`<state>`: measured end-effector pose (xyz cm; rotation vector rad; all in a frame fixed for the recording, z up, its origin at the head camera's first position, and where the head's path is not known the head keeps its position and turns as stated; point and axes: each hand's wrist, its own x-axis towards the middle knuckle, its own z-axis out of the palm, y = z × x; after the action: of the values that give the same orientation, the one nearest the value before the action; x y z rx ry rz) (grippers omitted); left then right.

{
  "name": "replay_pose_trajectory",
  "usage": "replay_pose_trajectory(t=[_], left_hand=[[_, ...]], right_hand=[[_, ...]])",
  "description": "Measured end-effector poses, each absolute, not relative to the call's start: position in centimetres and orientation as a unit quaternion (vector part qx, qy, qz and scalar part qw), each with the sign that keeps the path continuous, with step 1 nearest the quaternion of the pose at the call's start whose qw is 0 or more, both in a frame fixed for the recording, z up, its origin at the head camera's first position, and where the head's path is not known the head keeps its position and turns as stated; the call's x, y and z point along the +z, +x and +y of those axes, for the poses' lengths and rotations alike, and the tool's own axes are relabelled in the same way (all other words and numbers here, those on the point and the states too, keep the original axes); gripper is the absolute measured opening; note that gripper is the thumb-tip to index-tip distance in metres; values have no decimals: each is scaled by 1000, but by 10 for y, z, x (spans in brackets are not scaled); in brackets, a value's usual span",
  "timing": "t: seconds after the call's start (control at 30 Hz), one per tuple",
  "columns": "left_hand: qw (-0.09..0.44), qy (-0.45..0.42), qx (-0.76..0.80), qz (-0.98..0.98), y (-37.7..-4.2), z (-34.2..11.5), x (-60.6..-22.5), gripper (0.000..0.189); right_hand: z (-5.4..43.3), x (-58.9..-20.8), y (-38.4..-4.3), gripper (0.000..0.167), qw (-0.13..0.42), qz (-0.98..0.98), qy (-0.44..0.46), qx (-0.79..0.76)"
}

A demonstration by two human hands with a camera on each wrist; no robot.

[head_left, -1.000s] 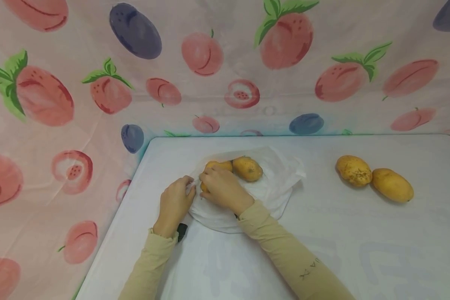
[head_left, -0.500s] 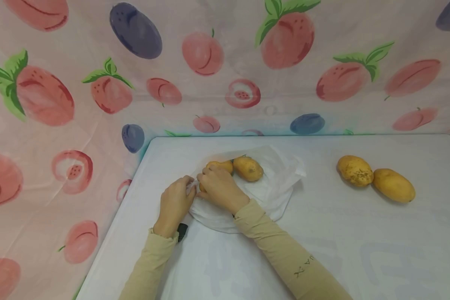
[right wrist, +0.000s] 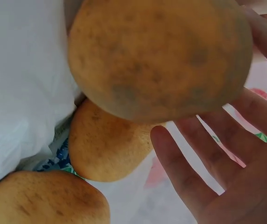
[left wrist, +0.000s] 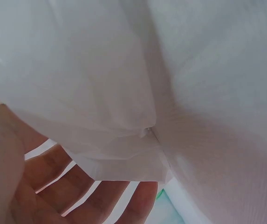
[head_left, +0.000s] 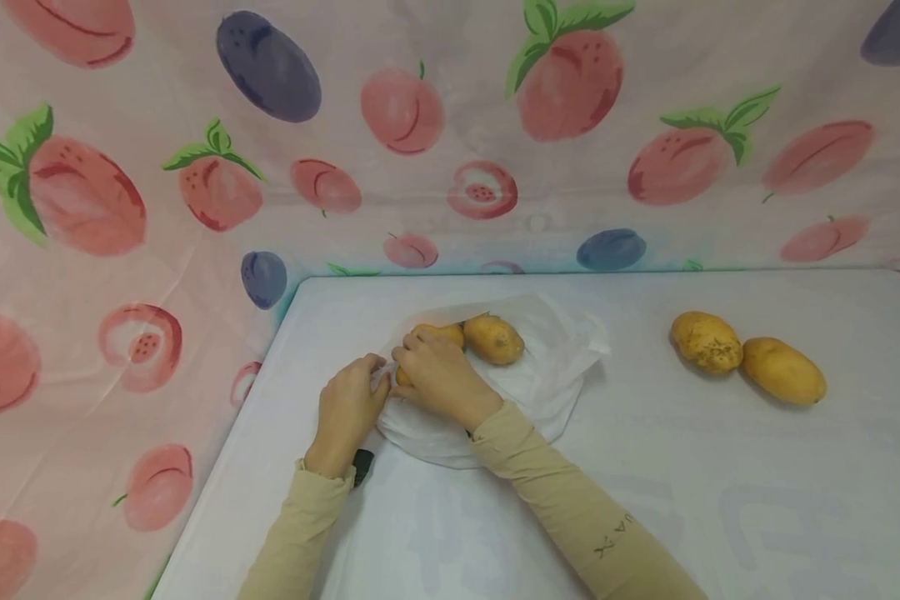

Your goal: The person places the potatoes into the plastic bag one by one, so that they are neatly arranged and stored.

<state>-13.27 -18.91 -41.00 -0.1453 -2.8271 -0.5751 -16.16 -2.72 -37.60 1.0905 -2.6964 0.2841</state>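
A white plastic bag (head_left: 547, 367) lies spread on the table, with potatoes on it. My left hand (head_left: 347, 407) pinches the bag's left edge between thumb and fingers; in the left wrist view the thin plastic (left wrist: 91, 93) covers part of the fingers. Just beside it, my right hand (head_left: 446, 379) holds a potato (right wrist: 161, 60), mostly hidden under that hand in the head view. Behind the right hand sit a second potato (head_left: 444, 333) and a third potato (head_left: 495, 339), which touch or nearly touch each other.
Toward the right of the white table (head_left: 720, 483), a blotchy potato (head_left: 707, 342) and a smoother potato (head_left: 783, 371) lie end to end. A fruit-print cloth (head_left: 480, 108) rises behind the table and along its left side.
My right hand has shifted slightly left with its potato, closer to the left hand, then stayed there. My left hand and the other potatoes look unmoved.
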Motion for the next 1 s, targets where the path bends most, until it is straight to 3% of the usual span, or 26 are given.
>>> replay_pose_trajectory(t=[0.37, 0.67, 1.0], left_hand=[[122, -46, -201, -971, -132, -189, -408, 21], [116, -40, -200, -972, -132, -189, -407, 22], [113, -36, -203, -972, -131, -188, -408, 21]], right_hand=[[-18, -364, -156, 39, 90, -919, 366, 115], [0, -360, -150, 36, 124, -905, 379, 146], [25, -360, -145, 39, 111, -904, 388, 143]])
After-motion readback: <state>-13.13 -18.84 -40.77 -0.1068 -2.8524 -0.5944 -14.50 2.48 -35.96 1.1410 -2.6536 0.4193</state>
